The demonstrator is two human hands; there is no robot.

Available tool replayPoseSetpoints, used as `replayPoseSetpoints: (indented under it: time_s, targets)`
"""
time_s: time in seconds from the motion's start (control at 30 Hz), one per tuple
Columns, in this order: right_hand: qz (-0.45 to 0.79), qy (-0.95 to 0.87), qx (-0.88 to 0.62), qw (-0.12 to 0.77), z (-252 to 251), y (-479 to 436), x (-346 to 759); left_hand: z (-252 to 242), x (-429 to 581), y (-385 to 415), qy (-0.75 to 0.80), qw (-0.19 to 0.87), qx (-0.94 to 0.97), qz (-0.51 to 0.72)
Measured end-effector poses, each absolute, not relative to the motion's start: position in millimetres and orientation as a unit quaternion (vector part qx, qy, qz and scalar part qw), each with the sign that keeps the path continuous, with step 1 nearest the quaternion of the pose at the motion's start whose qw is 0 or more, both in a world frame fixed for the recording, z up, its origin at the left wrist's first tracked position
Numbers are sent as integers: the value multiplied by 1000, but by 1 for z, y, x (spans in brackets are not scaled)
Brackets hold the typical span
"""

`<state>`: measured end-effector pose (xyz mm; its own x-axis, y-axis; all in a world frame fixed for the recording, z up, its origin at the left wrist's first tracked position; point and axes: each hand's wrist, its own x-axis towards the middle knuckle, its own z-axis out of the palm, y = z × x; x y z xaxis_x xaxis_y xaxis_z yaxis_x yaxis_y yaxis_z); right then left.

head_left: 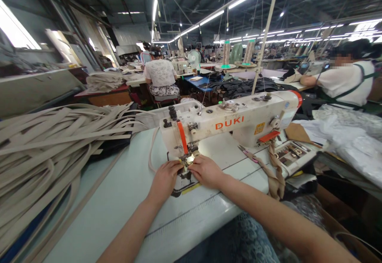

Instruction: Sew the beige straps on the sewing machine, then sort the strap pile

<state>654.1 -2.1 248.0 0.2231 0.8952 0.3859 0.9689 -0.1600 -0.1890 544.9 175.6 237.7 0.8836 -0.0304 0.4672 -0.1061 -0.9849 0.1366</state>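
A white sewing machine [205, 121] with orange DUKI lettering stands on the pale table [128, 199]. Both my hands are close under its needle area [189, 159], where a small light shines. My left hand [164, 179] is at the left of the needle, fingers bent and pressed together at the tips. On the other side, my right hand [207, 171] has its thumb and fingers pinched close to the presser foot. Whatever lies between the fingertips is too small and covered to make out. A dark metal plate shows just below the fingers.
Long beige fabric strips [38, 147] are heaped on the left. Scissors [247, 153] and a tan cloth strip [276, 179] lie right of the machine, beside a parts tray [294, 153]. Two people sit at other stations, one ahead [161, 74], one at right [347, 82].
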Motion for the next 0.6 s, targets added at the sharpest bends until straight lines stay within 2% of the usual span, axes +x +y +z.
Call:
replayPoseSetpoints:
  time_s: [0.13,0.27,0.37,0.47,0.53,0.6]
  targets:
    - [-92,-614,-760,195,251,-3,652,247,541,168,30,61,977,201]
    - [-97,-607,-763,199,251,-4,652,274,524,166,136,-42,982,120]
    - [-94,-600,-767,207,254,-4,653,299,500,159,142,-82,986,34]
    - [-55,-563,-788,242,261,-7,647,310,470,134,142,6,988,-67]
    - [13,-468,-825,316,266,-13,634,303,448,109,136,144,973,-117]
    - [165,-340,-830,410,271,-22,615,285,426,80,86,288,940,-162]
